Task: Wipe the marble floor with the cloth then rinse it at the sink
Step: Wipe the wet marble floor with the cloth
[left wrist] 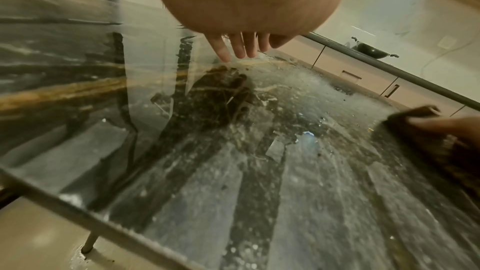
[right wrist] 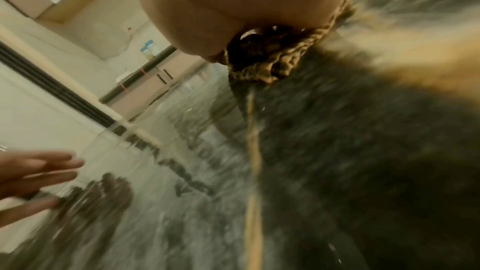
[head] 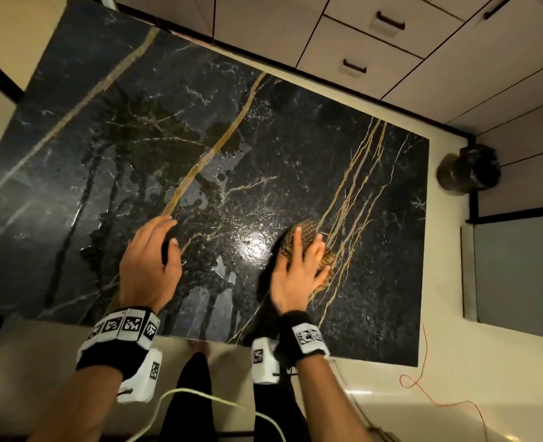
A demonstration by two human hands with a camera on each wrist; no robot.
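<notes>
Marble surface (head: 295,148): black slab with gold veins, wet and streaked, lying under both hands.
Cloth (head: 322,260): brown woven cloth, flat on the marble beneath the right palm.
Right hand (head: 298,272): fingers extended, pressing down on the cloth.
Left hand (head: 150,266): fingers straight and relaxed, holding nothing, just above the marble, left of the cloth and apart from it.
Bin (head: 467,169): dark, on pale floor, well beyond the right hand.
</notes>
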